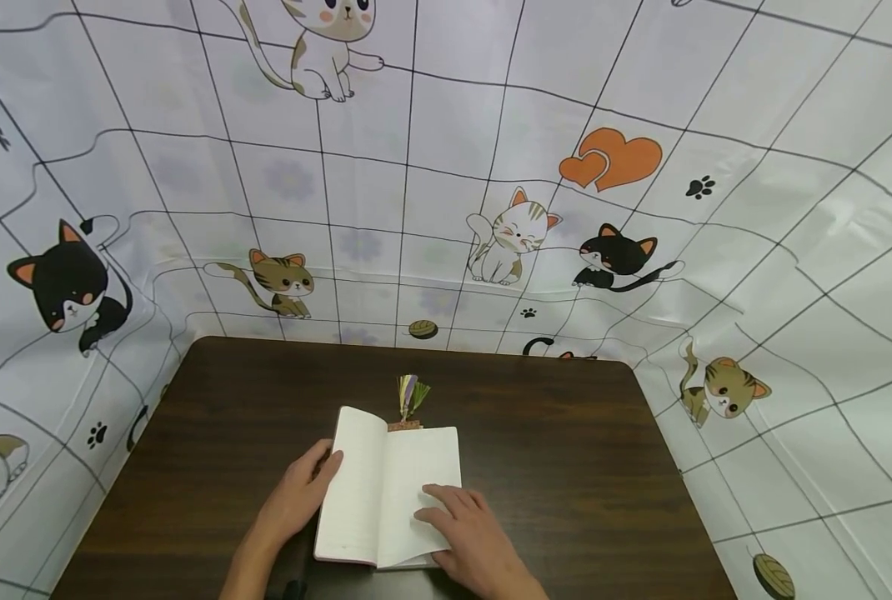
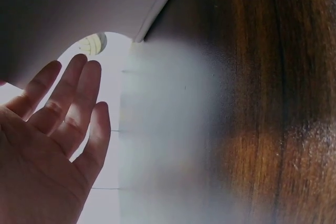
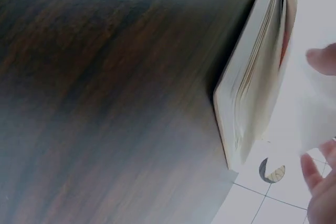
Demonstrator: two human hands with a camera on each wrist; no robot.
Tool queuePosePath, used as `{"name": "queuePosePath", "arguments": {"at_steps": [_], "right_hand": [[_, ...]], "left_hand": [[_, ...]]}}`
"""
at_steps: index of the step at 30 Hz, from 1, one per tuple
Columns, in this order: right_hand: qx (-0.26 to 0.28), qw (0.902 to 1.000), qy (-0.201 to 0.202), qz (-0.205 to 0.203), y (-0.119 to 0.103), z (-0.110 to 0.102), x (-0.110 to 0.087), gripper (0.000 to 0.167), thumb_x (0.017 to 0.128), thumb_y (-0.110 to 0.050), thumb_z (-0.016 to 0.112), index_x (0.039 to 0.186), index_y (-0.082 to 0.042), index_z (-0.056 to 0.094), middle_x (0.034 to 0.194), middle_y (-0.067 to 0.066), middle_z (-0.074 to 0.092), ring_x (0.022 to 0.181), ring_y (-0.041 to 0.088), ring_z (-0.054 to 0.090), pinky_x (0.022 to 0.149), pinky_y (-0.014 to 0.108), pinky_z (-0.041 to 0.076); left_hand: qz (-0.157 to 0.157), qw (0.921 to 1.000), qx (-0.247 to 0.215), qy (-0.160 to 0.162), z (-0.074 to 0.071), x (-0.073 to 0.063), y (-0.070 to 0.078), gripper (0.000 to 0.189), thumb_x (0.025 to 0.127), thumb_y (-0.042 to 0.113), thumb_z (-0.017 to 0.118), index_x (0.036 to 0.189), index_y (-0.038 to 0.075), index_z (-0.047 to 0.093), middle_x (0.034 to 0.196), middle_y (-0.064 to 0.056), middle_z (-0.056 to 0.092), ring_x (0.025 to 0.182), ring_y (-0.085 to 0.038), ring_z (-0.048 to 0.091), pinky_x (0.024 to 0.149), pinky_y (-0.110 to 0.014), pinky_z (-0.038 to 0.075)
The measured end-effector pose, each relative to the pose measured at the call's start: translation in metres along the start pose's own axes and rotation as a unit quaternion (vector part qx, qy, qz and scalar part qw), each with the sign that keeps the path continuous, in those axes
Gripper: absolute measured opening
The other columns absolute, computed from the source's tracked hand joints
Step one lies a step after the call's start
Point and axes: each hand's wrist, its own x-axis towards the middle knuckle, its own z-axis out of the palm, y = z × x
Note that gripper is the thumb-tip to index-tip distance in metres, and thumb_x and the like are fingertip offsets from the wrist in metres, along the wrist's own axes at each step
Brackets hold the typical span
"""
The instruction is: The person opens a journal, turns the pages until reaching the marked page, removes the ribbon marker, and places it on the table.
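Observation:
A notebook with blank cream pages lies open on the dark wooden table, its left side tilted up. At its left edge, my left hand holds the cover, thumb at the page edge and fingers behind. In the left wrist view, the fingers of that hand reach toward the cover's shaded underside. My right hand reaches over the right page with its fingers spread. Its thumb is near the lower edge, where a page corner lifts. The right wrist view shows the notebook's fanned page edges.
A bookmark with a purple, yellow and green tassel sticks out beyond the notebook's top. The brown wooden table has rounded far corners. White cat-printed sheeting surrounds it. A small dark object shows beside the left wrist.

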Motion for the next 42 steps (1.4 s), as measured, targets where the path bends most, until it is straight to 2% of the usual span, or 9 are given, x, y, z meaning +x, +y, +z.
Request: {"name": "queuePosePath", "arguments": {"at_steps": [7,12,17,21,24,27,33,38,42], "right_hand": [[0.007,0.9985,0.055,0.003,-0.001,0.003,0.004,0.08,0.075,-0.03,0.1,0.144,-0.033,0.059,0.168,0.001,0.042,0.15,0.021,0.046,0.111,0.044,0.047],[0.006,0.9947,0.102,0.011,-0.006,0.004,0.008,0.1,0.071,-0.027,0.101,0.157,-0.032,0.05,0.172,0.005,0.037,0.152,0.023,0.044,0.112,0.044,0.046],[0.038,0.9876,0.128,0.082,-0.016,0.005,0.016,0.108,0.078,-0.025,0.093,0.169,-0.02,0.034,0.174,0.017,0.033,0.145,0.032,0.056,0.106,0.047,0.054],[0.117,0.9778,0.089,0.149,-0.027,0.009,0.021,0.112,0.089,-0.031,0.086,0.174,-0.014,0.016,0.171,0.018,0.041,0.136,0.03,0.065,0.101,0.045,0.059],[0.169,0.9715,0.039,0.162,-0.033,0.011,0.023,0.107,0.098,-0.042,0.079,0.174,-0.016,0.009,0.158,0.01,0.059,0.127,0.024,0.071,0.098,0.043,0.06],[0.202,0.9697,-0.003,0.137,-0.039,0.013,0.025,0.098,0.104,-0.051,0.068,0.175,-0.017,0.009,0.151,0.005,0.065,0.125,0.021,0.071,0.098,0.041,0.06],[0.207,0.9733,-0.059,0.078,-0.047,0.014,0.028,0.081,0.109,-0.054,0.057,0.174,-0.028,0.014,0.172,-0.003,0.04,0.14,0.017,0.062,0.107,0.039,0.057],[0.193,0.9776,-0.075,0.034,-0.05,0.013,0.031,0.071,0.111,-0.053,0.055,0.172,-0.04,0.021,0.175,-0.002,0.035,0.141,0.021,0.061,0.103,0.041,0.059],[0.185,0.9797,-0.076,0.021,-0.052,0.012,0.031,0.07,0.111,-0.052,0.055,0.171,-0.041,0.022,0.174,-0.001,0.037,0.141,0.021,0.062,0.103,0.041,0.059]], "left_hand": [[0.0,1.0,0.0,-0.001,0.001,-0.001,0.0,0.038,0.114,0.052,0.048,0.116,0.015,0.06,0.092,-0.005,0.055,0.084,-0.018,0.054,0.072,-0.031,0.044],[0.001,1.0,0.001,0.002,0.001,-0.002,0.001,0.039,0.114,0.052,0.048,0.109,0.014,0.058,0.089,-0.005,0.053,0.081,-0.017,0.053,0.07,-0.03,0.044],[-0.001,1.0,0.0,0.002,0.001,-0.001,0.002,0.041,0.114,0.053,0.048,0.115,0.015,0.061,0.094,-0.005,0.058,0.087,-0.018,0.057,0.074,-0.031,0.046],[-0.001,1.0,0.004,0.0,0.002,-0.001,0.003,0.042,0.114,0.054,0.048,0.114,0.014,0.061,0.094,-0.005,0.059,0.088,-0.019,0.057,0.076,-0.032,0.046],[0.002,1.0,0.008,0.001,0.002,0.0,0.003,0.042,0.114,0.054,0.047,0.111,0.014,0.061,0.092,-0.005,0.058,0.087,-0.018,0.057,0.076,-0.032,0.045],[0.006,0.9999,0.009,0.003,0.003,0.0,0.002,0.042,0.114,0.054,0.048,0.109,0.015,0.061,0.09,-0.005,0.057,0.085,-0.018,0.057,0.075,-0.031,0.045],[0.017,0.9996,-0.021,-0.009,0.005,0.0,0.004,0.04,0.113,0.053,0.05,0.117,0.016,0.064,0.095,-0.004,0.066,0.084,-0.016,0.064,0.075,-0.03,0.053],[0.027,0.9973,-0.06,-0.034,0.007,0.0,0.008,0.044,0.114,0.048,0.052,0.14,0.015,0.061,0.117,-0.01,0.073,0.097,-0.021,0.072,0.083,-0.032,0.058],[0.028,0.997,-0.061,-0.039,0.008,0.001,0.012,0.045,0.113,0.046,0.054,0.141,0.012,0.062,0.119,-0.011,0.072,0.099,-0.021,0.072,0.083,-0.032,0.058]]}}
